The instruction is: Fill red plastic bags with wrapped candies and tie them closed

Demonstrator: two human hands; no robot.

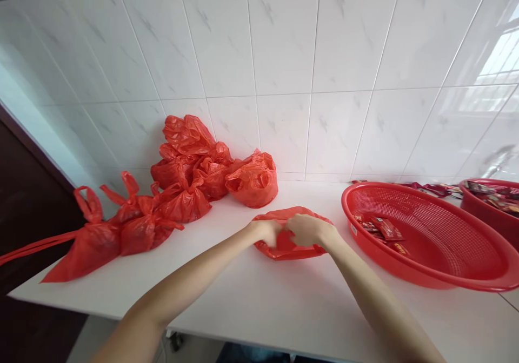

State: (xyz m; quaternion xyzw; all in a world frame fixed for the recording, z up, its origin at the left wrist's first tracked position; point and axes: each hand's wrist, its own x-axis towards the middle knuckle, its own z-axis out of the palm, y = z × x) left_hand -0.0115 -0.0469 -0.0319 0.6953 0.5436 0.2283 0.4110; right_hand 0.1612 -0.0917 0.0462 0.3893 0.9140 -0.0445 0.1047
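A red plastic bag (pixel 295 250) lies low on the white table, its mouth open upward. Both of my hands are at that opening, close beside each other. The fingers of my left hand (pixel 268 232) reach down inside the rim and are mostly hidden. My right hand (pixel 305 229) is curled at the bag's middle and right side, its fingers bent; what they hold, if anything, is too small to make out. To the right stands a large red plastic basket (pixel 430 233) with several small red packets (pixel 388 229) at its left side.
Several filled red bags (pixel 182 174) stand against the tiled wall, and tied ones (pixel 97 241) sit at the table's left end. A second red basket (pixel 492 212) with packets is at the far right. The white table's (pixel 251 303) front edge is near me.
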